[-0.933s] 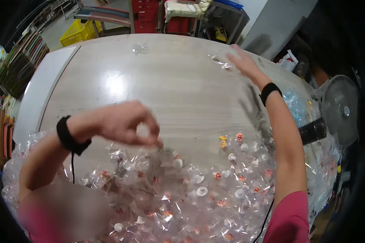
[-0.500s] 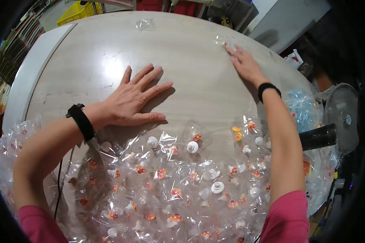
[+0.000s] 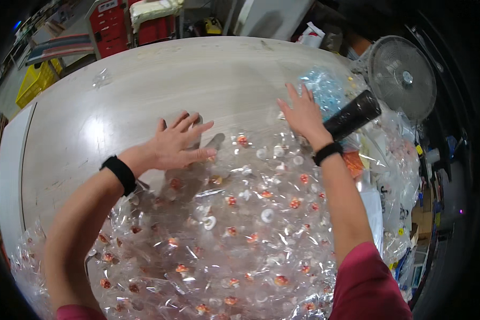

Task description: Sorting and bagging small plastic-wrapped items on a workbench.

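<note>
Two bare hands rest flat on a pale wooden desk (image 3: 144, 90), seen from above. On the left, the left hand (image 3: 177, 145) lies palm down with fingers spread, grasping nothing, its fingertips touching the far edge of a heap of small clear plastic bags (image 3: 234, 234) holding red and white pieces. A black wristband (image 3: 120, 174) circles that wrist. Further right, the right hand (image 3: 303, 114) is also released and flat, pressing on the heap's upper edge. Beside it lies a black cylinder (image 3: 353, 113); beyond stands a grey fan (image 3: 402, 77).
</note>
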{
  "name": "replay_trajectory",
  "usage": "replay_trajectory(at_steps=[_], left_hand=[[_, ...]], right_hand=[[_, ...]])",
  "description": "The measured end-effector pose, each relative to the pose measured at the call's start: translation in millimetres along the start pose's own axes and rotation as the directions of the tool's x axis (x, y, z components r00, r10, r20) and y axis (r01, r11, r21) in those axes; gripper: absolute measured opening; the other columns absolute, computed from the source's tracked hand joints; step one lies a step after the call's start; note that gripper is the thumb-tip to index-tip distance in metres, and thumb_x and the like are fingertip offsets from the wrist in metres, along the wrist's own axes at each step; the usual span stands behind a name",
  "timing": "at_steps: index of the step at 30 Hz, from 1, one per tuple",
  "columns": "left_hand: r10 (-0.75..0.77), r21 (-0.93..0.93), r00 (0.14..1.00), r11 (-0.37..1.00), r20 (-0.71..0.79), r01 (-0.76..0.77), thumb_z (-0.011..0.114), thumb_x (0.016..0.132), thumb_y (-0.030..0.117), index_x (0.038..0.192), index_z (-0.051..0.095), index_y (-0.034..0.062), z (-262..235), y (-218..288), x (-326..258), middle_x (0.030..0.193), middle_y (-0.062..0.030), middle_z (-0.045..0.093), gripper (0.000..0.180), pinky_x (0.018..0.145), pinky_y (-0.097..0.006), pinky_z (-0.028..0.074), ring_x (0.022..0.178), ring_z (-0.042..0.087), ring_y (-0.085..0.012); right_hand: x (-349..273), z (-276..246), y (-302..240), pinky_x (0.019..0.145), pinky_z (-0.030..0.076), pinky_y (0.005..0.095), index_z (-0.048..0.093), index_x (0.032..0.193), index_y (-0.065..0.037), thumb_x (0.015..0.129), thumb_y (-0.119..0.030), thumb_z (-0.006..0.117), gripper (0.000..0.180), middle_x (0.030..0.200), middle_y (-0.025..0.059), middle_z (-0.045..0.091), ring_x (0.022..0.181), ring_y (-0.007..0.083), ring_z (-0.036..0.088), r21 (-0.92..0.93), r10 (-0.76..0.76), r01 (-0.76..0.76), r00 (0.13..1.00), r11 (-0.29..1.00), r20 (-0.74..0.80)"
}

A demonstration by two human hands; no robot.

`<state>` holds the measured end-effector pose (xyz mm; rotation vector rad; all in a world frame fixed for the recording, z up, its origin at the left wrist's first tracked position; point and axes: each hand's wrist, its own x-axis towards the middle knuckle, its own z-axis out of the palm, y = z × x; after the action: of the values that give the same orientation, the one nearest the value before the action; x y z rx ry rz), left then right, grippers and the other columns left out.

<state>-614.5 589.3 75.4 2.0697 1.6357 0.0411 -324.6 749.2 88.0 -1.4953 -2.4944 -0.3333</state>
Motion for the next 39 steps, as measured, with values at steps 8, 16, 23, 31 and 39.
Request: replay_trajectory(at_steps=[8, 16, 23, 31, 39], left_hand=[[0.167, -0.194, 0.978, 0.963, -0.125, -0.189, 0.038, 0.096, 0.061, 0.154, 0.020, 0.0194, 34.8, 18.2, 14.4, 0.160, -0.0153, 0.014, 0.074, 0.117, -0.054, 0.000, 0.149, 0.007, -0.0310], [0.311, -0.592, 0.931, 0.793, 0.190, -0.144, 0.040, 0.095, 0.062, 0.153, 0.025, 0.0154, 32.2, 77.4, -42.4, 0.159, -0.0168, 0.015, 0.076, 0.120, -0.043, 0.012, 0.148, 0.013, -0.0321], [0.483, -0.438, 0.829, 0.833, 0.280, -0.338, 0.048, 0.095, 0.055, 0.140, 0.046, 0.0096, 36.6, 110.3, -122.2, 0.146, -0.0196, 0.040, 0.064, 0.112, -0.046, 0.032, 0.133, 0.040, -0.0375], [0.341, -0.236, 0.939, 0.909, -0.050, -0.343, 0.056, 0.095, 0.040, 0.112, 0.067, 0.0086, -32.2, 138.8, -75.4, 0.133, -0.0196, 0.053, 0.038, 0.107, -0.044, 0.036, 0.125, 0.049, -0.0357], [0.284, 0.044, 0.955, 0.959, -0.089, -0.281, 0.048, 0.094, 0.057, 0.144, 0.041, 0.0175, 14.0, 184.4, 86.2, 0.155, -0.0193, 0.026, 0.064, 0.115, -0.052, 0.024, 0.144, 0.019, -0.0403]], right_hand=[[-26.3, 39.1, -15.2, 0.108, 0.030, 0.0594, 0.046, 0.139, -0.017, 0.092, -0.050, 0.046, 0.059, 0.149, 0.0210, 0.034, 0.134, 0.0561, 0.027, 0.141, 0.243, -0.295, 0.923, 0.945, 0.300], [-137.7, -19.6, -63.2, 0.098, 0.040, 0.0551, 0.056, 0.114, -0.002, 0.098, -0.035, 0.045, 0.038, 0.123, 0.0210, 0.056, 0.113, 0.0396, 0.054, 0.549, -0.238, 0.034, 0.921, 0.835, 0.307], [-210.1, -138.6, -82.4, 0.096, 0.046, 0.0450, 0.053, 0.124, 0.000, 0.100, -0.032, 0.043, 0.041, 0.131, 0.0216, 0.053, 0.115, 0.0384, 0.054, 0.671, -0.552, 0.135, 0.696, 0.729, 0.460], [-153.0, -118.1, 37.4, 0.100, 0.044, 0.0445, 0.052, 0.134, -0.014, 0.095, -0.041, 0.051, 0.049, 0.140, 0.0145, 0.049, 0.124, 0.0376, 0.049, 0.365, -0.031, -0.056, 0.973, 0.929, 0.228], [-181.3, -24.2, 66.6, 0.111, 0.023, 0.0608, 0.032, 0.149, -0.019, 0.093, -0.046, 0.047, 0.064, 0.156, 0.0124, 0.027, 0.143, 0.0434, 0.021, 0.175, 0.135, -0.214, 0.915, 0.961, 0.379]])
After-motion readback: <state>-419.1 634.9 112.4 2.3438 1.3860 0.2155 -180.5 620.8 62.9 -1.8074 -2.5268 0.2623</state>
